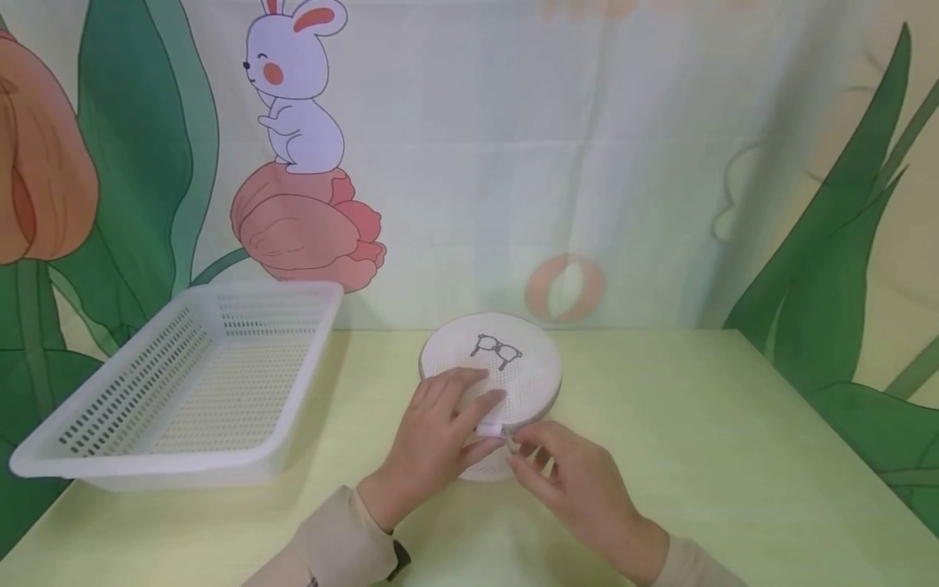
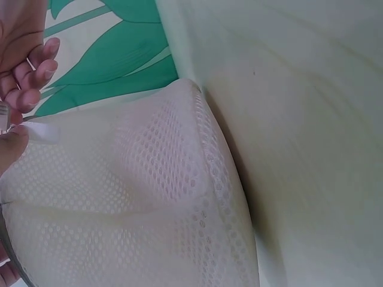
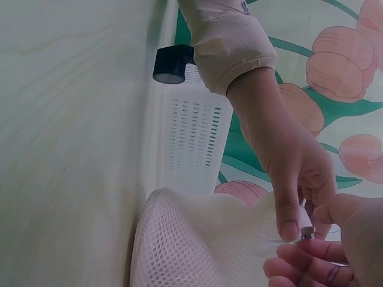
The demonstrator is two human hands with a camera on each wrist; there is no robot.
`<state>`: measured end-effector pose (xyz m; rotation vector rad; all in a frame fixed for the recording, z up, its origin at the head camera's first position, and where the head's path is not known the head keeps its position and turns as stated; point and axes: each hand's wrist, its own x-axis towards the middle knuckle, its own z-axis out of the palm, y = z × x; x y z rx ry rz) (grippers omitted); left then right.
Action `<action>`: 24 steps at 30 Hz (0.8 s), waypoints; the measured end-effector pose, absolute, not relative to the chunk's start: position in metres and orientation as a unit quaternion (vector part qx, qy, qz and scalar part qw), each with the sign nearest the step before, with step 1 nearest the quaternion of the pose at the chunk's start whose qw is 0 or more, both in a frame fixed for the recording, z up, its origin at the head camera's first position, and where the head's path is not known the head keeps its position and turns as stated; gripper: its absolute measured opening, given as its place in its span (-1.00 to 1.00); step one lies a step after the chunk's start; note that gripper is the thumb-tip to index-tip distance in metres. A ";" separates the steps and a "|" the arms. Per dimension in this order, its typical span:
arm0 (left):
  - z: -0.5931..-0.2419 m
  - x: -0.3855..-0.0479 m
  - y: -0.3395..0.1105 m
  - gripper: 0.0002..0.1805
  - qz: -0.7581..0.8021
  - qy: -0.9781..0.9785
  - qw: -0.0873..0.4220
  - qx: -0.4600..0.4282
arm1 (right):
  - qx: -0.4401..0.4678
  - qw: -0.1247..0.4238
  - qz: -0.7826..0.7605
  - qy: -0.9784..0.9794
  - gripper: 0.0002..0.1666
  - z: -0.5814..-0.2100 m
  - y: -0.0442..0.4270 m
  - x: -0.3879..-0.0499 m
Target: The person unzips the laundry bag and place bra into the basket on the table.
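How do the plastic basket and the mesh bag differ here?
The plastic basket is rectangular; the mesh bag has a round top with a glasses drawing. The basket is untouched, while the bag has the left hand on it. The basket's walls look stiff; the bag's sides look soft and creased. Both are whitish and full of holes.

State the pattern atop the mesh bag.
Dark eyeglasses outline on white mesh, clearest in the head view.
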<state>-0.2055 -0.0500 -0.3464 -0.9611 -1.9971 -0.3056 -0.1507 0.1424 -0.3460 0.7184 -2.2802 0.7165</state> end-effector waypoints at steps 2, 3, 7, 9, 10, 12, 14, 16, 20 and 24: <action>-0.347 -0.205 -0.050 -0.48 -0.122 -0.804 0.437 -0.385 | 0.268 0.321 0.274 -0.866 -0.81 -0.346 0.140 -0.150; -0.347 -0.205 -0.050 -0.48 -0.121 -0.804 0.437 -0.385 | 0.264 0.322 0.274 -0.867 -0.81 -0.346 0.139 -0.150; -0.347 -0.204 -0.049 -0.48 -0.121 -0.804 0.437 -0.386 | 0.251 0.324 0.272 -0.871 -0.81 -0.346 0.135 -0.150; -0.347 -0.204 -0.049 -0.47 -0.121 -0.803 0.437 -0.388 | 0.246 0.327 0.268 -0.872 -0.81 -0.347 0.134 -0.150; -0.348 -0.204 -0.049 -0.47 -0.121 -0.802 0.437 -0.389 | 0.245 0.329 0.267 -0.872 -0.81 -0.348 0.134 -0.150; -0.348 -0.204 -0.049 -0.48 -0.120 -0.801 0.437 -0.392 | 0.245 0.333 0.265 -0.871 -0.81 -0.348 0.134 -0.151; -0.349 -0.205 -0.049 -0.48 -0.116 -0.798 0.439 -0.396 | 0.247 0.335 0.266 -0.869 -0.81 -0.349 0.134 -0.151; -0.350 -0.205 -0.050 -0.49 -0.109 -0.796 0.441 -0.400 | 0.249 0.335 0.269 -0.868 -0.80 -0.350 0.134 -0.151; -0.350 -0.205 -0.052 -0.56 -0.104 -0.790 0.444 -0.410 | 0.252 0.332 0.282 -0.864 -0.81 -0.349 0.134 -0.152; -0.351 -0.207 -0.053 -0.63 -0.110 -0.777 0.454 -0.423 | 0.254 0.331 0.293 -0.860 -0.82 -0.348 0.134 -0.153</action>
